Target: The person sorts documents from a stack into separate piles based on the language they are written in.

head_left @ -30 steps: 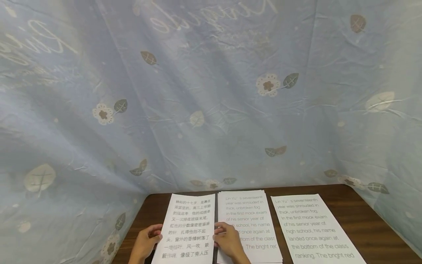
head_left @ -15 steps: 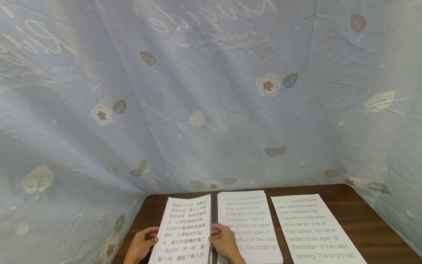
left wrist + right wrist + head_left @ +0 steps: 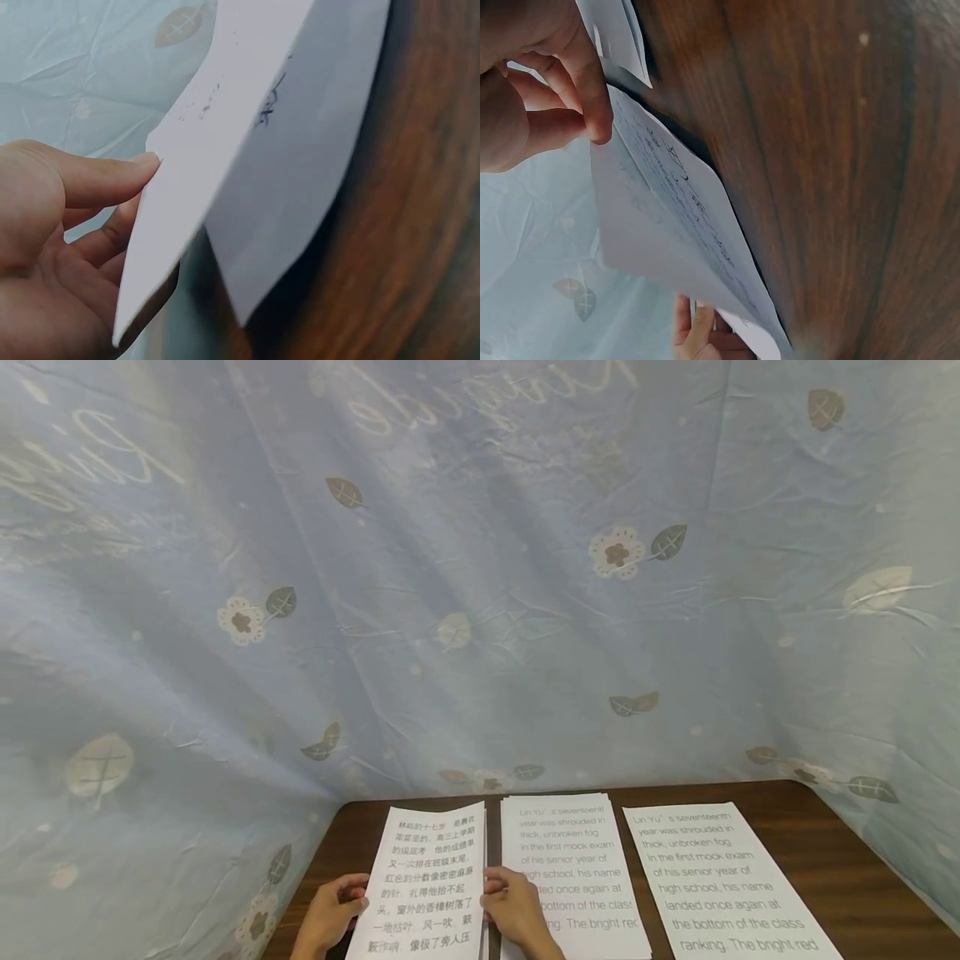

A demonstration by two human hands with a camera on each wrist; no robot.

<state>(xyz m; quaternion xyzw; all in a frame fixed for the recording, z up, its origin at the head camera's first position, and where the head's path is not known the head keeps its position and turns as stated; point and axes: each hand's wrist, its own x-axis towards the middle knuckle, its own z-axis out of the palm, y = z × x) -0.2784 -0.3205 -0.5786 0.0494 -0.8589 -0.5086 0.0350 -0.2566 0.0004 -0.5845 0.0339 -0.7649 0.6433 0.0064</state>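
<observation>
A white sheet of paper [image 3: 423, 885] printed with large Chinese characters is held at both sides. My left hand [image 3: 327, 917] pinches its left edge, the thumb lying on top in the left wrist view. On the opposite edge, my right hand [image 3: 517, 910] pinches it between thumb and fingers. Whether it is one sheet or a few together, I cannot tell. The held paper is raised and bent above another printed sheet [image 3: 697, 199], which lies on the dark wooden table [image 3: 817, 165]. In the head view only a sliver of that lower sheet shows along the right edge.
Beside the right hand lies a slightly uneven stack of English-printed paper [image 3: 566, 852], partly covered by that hand. Farther right is another English-printed sheet [image 3: 712, 877]. A pale blue curtain [image 3: 525, 677] with leaf and flower patterns hangs behind the table.
Both hands have shifted the held paper slightly left, away from the middle stack, and a lower sheet's edge now shows at its right. The head view has turned a little.
</observation>
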